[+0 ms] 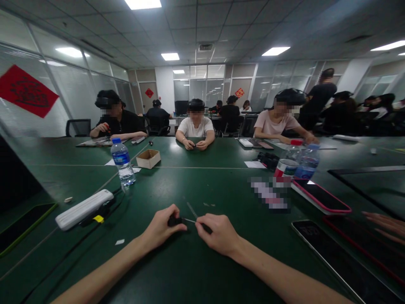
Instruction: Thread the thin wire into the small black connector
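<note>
My left hand [163,226] is closed around a small black object [176,221], with thumb and forefinger at its end. A thin metal rod [189,220] spans the gap from this black object to the fingertips of my right hand [218,232], which pinch it. Fingers hide much of both pieces, so their exact kind is unclear. Just beyond the right fingertips, a narrow see-through strip [191,210] slants above the green table [177,270]; whether it is held or lies on the table, I cannot tell.
Left are a water bottle [122,162], an open cardboard box [148,158], a white power strip [85,209] and a phone [27,226]. Right are two more bottles [287,162], a pink-edged phone [321,196], a tablet [335,253] and another person's hand [387,226]. People sit opposite.
</note>
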The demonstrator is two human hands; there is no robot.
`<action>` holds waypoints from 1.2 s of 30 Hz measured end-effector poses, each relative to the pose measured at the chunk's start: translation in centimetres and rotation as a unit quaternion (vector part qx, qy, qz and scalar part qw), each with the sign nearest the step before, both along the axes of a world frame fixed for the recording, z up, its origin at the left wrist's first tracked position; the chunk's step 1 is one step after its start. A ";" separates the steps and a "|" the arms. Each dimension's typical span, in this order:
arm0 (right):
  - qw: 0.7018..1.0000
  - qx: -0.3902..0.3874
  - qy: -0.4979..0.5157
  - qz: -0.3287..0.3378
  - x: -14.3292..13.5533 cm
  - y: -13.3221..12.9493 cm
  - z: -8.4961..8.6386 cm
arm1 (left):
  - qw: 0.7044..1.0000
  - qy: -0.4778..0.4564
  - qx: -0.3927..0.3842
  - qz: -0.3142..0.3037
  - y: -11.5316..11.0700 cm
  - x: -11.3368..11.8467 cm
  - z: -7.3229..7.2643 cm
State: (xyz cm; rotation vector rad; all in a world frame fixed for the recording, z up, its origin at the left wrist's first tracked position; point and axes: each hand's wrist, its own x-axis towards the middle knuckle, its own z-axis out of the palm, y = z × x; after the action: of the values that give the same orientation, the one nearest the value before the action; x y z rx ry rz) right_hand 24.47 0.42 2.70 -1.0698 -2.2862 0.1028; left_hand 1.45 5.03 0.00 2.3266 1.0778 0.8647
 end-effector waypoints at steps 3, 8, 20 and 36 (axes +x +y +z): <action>1.000 -0.008 -0.024 -0.011 -0.1 0.0 0.0 | 1.000 0.013 0.003 -0.010 0.0 0.0 -0.1; 0.998 -0.013 -0.063 -0.011 -0.2 -0.2 -0.1 | 0.999 0.024 0.015 -0.017 -0.4 0.2 0.1; 0.997 -0.010 -0.069 -0.018 -0.2 -0.2 -0.2 | 0.994 0.085 0.046 -0.052 -0.7 0.3 0.3; 0.995 0.009 -0.098 -0.026 -0.3 -0.5 -0.3 | 0.978 0.184 0.097 -0.015 -0.8 0.6 -0.3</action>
State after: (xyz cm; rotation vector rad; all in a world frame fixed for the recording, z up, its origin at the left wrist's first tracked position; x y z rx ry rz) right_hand 24.15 -0.08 2.36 -1.1734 -2.4252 -0.0454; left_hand 2.01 4.24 -0.27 2.7339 1.1395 0.5595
